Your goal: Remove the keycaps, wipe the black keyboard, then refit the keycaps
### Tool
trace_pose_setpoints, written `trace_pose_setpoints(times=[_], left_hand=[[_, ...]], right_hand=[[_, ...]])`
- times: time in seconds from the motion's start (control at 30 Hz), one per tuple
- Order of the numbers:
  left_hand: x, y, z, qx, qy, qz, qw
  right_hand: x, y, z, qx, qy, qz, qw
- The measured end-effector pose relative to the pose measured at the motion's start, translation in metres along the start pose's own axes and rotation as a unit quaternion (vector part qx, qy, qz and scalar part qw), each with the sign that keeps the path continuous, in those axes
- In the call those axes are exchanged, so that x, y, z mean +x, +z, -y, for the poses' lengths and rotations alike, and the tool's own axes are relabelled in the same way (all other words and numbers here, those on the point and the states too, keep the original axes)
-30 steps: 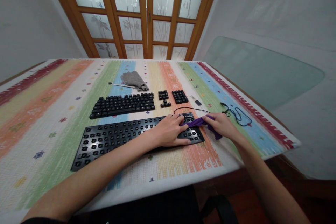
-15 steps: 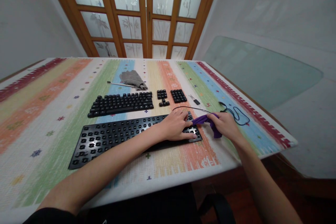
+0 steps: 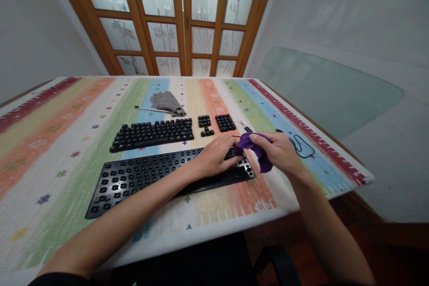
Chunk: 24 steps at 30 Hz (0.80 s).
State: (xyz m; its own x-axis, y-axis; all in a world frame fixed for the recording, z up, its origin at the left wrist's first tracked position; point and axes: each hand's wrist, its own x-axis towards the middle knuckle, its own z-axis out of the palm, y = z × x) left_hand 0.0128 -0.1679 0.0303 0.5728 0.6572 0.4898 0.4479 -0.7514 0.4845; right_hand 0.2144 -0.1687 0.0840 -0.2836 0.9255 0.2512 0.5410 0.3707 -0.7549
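A black keyboard (image 3: 161,167) with its keycaps off lies near the table's front edge, bare switches showing. Over its right end is my left hand (image 3: 217,154), thumb and fingers closed on the left end of a purple cloth (image 3: 261,154); the fingertips are partly hidden. Just right of the keyboard, my right hand (image 3: 281,149) grips the same cloth, thumb on top, and the rest of the fabric hangs below it. Behind the keyboard, black keycaps (image 3: 154,133) are laid out in keyboard order, with the number pad caps (image 3: 225,122) as a separate block.
A grey cloth (image 3: 169,103) and a thin brush (image 3: 150,109) lie behind the keycaps. A small dark tool with wire prongs (image 3: 247,129) sits right of the number pad caps. The black cable (image 3: 304,152) curls at the right. A striped cloth (image 3: 63,143) covers the table.
My right hand has shifted left and up towards my left hand. The purple cloth, stretched between them before, is now bunched closer to the left fingers. My left thumb has drawn in.
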Motion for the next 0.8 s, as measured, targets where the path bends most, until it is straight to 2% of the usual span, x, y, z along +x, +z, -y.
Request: trace_pose_setpoints(times=[0.2,0.37,0.43,0.53,0.67,0.8], left_hand=[[-0.016,-0.031,0.001,-0.061,-0.044,-0.108,0.991],[-0.037,-0.06,0.004,-0.022,-0.079,-0.128,0.988],[-0.046,-0.07,0.006,0.0,-0.089,-0.117,0.989],[-0.056,-0.077,0.01,0.038,-0.09,-0.062,0.993],[-0.064,-0.074,0.016,0.045,-0.097,0.026,0.994],[-0.068,-0.067,0.021,0.07,-0.098,0.071,0.99]], right_hand=[[0.016,0.009,0.013,0.101,-0.017,0.104,0.989],[0.031,0.015,0.01,0.052,-0.061,0.129,0.988],[0.036,0.02,0.006,0.005,-0.075,0.147,0.986],[0.04,0.03,-0.004,-0.063,-0.096,0.164,0.98],[0.039,0.044,-0.012,-0.1,-0.148,0.195,0.964],[0.036,0.052,-0.009,-0.15,-0.205,0.241,0.937]])
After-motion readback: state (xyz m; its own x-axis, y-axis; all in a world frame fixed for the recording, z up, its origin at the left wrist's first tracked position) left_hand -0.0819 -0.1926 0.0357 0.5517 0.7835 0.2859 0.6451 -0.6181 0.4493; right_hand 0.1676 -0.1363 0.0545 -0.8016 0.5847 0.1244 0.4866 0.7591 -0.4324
